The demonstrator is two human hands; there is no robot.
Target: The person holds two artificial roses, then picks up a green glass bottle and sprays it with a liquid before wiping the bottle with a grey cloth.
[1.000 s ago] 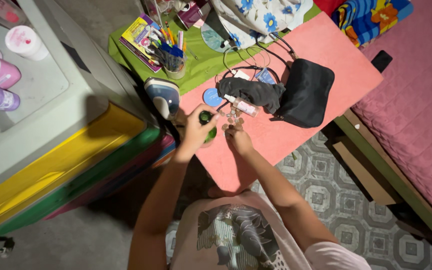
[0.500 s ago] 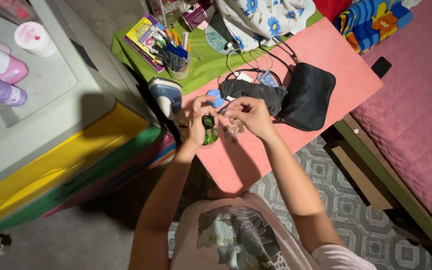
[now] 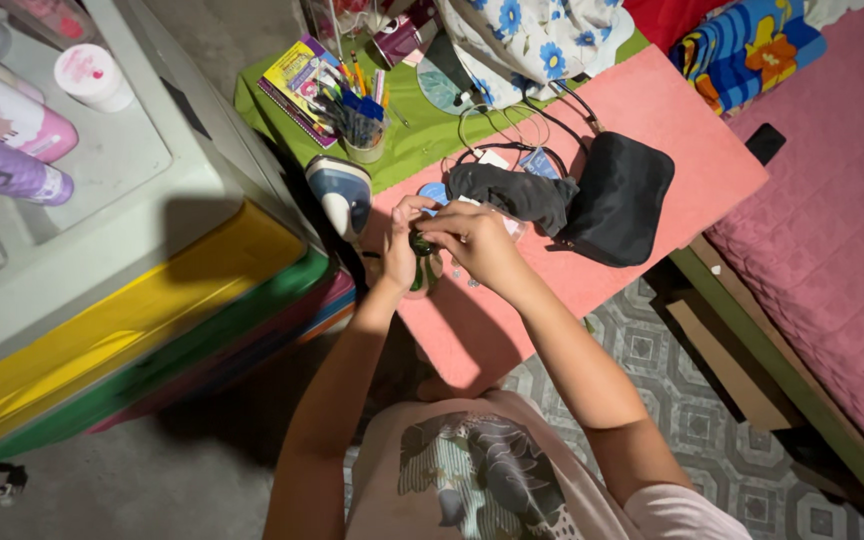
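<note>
My left hand (image 3: 399, 250) grips a small dark green bottle (image 3: 420, 268) and holds it just above the pink board (image 3: 672, 130). My right hand (image 3: 472, 240) is closed over the top of the same bottle, fingers pinching at its cap. Most of the bottle is hidden by both hands. A black pouch (image 3: 620, 198) and a dark rolled cloth (image 3: 517, 192) lie on the board just beyond my hands.
A blue-and-white clothes iron (image 3: 340, 192) stands left of my hands. A cup of pens (image 3: 360, 122) and a booklet (image 3: 297, 75) sit on the green surface. A plastic drawer unit (image 3: 102, 260) with bottles on top stands left. A pink bed (image 3: 832, 230) lies right.
My right hand has moved left from beside the bottle onto its top. Both hands now meet over the bottle. The view has shifted slightly.
</note>
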